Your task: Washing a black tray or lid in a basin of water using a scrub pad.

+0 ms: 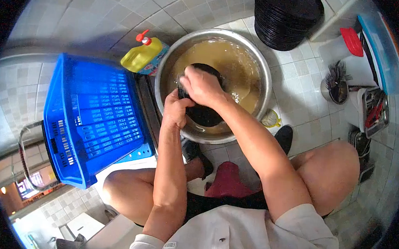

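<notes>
A round black plate (205,117) is held tilted over a wide metal basin (266,69) of murky yellowish water (245,66). My left hand (177,109) grips the plate by its near left edge, thumb on the upper face. Curled against that face is my right hand (203,86); its fingertips are blurred, and what they hold, if anything, cannot be made out. Under the water's surface a pale rounded shape shows faintly to the right of the plate.
A blue plastic basket (91,114) stands at the left, beside a yellow pump bottle (143,56). Black plates (288,21) are stacked at the back right. Farther right are a metal cup of forks (336,89) and a utensil tray (375,111). A yellow-rimmed item (270,118) lies near the basin.
</notes>
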Available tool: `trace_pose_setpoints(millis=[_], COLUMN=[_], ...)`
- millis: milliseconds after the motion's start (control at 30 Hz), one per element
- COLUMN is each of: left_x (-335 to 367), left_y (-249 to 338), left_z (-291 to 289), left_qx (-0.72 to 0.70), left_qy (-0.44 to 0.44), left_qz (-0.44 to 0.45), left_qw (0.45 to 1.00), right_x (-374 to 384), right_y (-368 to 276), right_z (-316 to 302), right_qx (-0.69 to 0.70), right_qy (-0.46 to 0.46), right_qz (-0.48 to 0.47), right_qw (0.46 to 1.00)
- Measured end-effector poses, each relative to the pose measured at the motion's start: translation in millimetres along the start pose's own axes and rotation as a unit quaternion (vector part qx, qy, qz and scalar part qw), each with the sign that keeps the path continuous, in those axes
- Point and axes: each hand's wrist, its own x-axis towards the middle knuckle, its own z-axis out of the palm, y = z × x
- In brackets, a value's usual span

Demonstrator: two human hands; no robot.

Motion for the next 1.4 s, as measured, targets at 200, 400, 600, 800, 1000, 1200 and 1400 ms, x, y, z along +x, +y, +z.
trace_pose_setpoints(millis=[200, 400, 600, 800, 1000, 1200, 1400], left_x=[-8, 3, 13, 17, 16, 5, 6], left_y=[-5, -7, -4, -11, -20, -18, -9], left_z=[27, 6, -21, -11, -1, 14, 18], left_qx=[-0.040, -0.016, -0.115, -0.197, -0.170, -0.175, -0.133], left_qy=[-0.027, 0.012, 0.082, 0.197, 0.189, 0.167, 0.122], left_qz=[-0.012, 0.013, 0.035, 0.074, 0.066, 0.024, 0.037], left_qw=[0.999, 1.000, 0.989, 0.958, 0.965, 0.970, 0.983], right_x=[6, -14, -48, -60, -46, -26, -25], right_y=[67, 9, 4, 13, 33, 40, 48], right_z=[-16, 1, 3, 0, -4, -6, 8], right_qx=[-0.088, 0.016, -0.037, -0.092, -0.131, -0.122, -0.111], right_qy=[0.138, 0.025, -0.086, -0.040, 0.033, 0.013, -0.050], right_qz=[0.150, 0.014, -0.031, 0.064, 0.256, 0.166, 0.119], right_qw=[0.975, 0.999, 0.995, 0.993, 0.957, 0.978, 0.985])
